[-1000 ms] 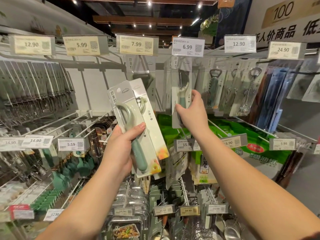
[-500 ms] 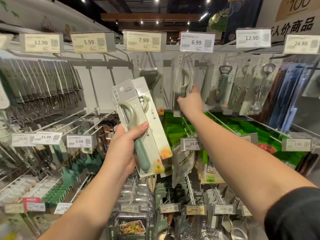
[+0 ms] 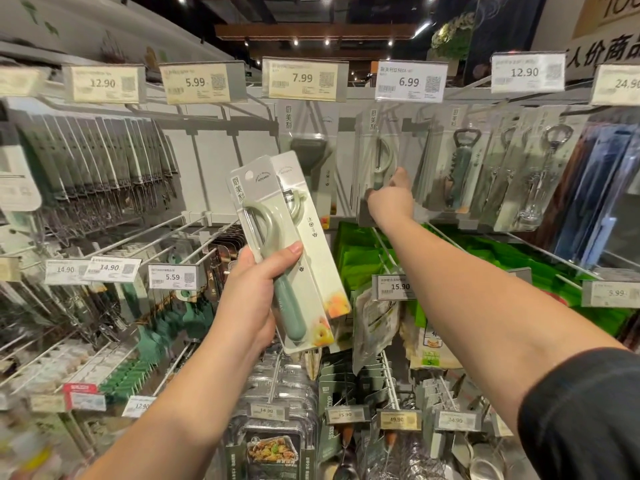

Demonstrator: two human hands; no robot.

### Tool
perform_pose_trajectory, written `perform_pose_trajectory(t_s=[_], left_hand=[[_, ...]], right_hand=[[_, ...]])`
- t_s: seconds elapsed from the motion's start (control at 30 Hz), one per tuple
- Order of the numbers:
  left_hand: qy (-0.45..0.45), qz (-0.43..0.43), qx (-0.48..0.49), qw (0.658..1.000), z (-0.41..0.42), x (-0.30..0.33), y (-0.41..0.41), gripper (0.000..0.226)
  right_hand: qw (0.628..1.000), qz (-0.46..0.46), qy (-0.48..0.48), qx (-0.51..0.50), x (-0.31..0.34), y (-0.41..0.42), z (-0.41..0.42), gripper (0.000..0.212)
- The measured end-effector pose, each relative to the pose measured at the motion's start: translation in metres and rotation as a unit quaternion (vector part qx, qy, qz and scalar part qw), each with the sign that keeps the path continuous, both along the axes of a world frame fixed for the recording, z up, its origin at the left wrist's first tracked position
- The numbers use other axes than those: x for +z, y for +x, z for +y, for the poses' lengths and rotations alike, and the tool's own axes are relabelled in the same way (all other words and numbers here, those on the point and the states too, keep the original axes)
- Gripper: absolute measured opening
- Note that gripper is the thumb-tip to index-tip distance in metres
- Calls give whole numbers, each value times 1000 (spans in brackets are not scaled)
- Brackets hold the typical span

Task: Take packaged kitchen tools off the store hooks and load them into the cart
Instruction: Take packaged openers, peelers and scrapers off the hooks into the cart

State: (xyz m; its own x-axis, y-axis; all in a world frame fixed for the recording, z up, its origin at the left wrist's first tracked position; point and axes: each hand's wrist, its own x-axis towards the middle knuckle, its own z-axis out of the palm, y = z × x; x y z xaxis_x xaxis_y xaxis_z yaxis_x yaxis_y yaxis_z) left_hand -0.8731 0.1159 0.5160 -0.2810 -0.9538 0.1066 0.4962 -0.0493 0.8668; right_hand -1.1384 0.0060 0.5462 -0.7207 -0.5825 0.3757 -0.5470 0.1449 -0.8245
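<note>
At centre-left of the frame the left hand (image 3: 258, 292) is gripping two carded peeler packs (image 3: 294, 251), thumb curled across the front, forearm rising from the lower left. The packs are appearing light, with stiff card and slick plastic, best pinched across the card's lower half. At upper centre-right the right hand (image 3: 391, 199) is reaching at full stretch, its fingers closing round the lower end of a hanging peeler pack (image 3: 379, 157) on its hook under the 6.99 tag (image 3: 410, 81). No cart is showing.
</note>
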Motion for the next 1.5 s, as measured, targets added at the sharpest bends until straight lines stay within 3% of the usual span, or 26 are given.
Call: perform_pose_trajectory(t_s=[0.17,0.27,0.5,0.67,0.83,0.93,1.13,1.3,1.5], left_hand=[[3,1,2,1000,0,-3,2,37],[-5,-6,-2,1000,0,-6,3,37],[-7,-20,-1,1000,1,-23,1,39],[-1,-29,-21,999,9,-36,-10,42],[0,-61,-9,998,13,-49,-24,47],[4,-71,-23,997,15,-51,-29,51],[49,-40,-60,996,20,-54,-29,39],[10,-68,-53,996,25,-58,-30,47],[0,-80,-47,996,29,-57,-27,37]], right_hand=[[999,20,35,-4,6,7,16,80],[1000,17,6,11,3,19,41,87],[979,29,-59,191,-37,90,160,47],[950,87,35,298,-81,129,203,78],[946,142,96,274,-91,131,202,97],[950,146,101,258,-92,132,205,90],[955,120,120,242,-97,130,208,82],[963,110,110,222,-102,128,208,72],[973,41,82,212,-102,120,207,66]])
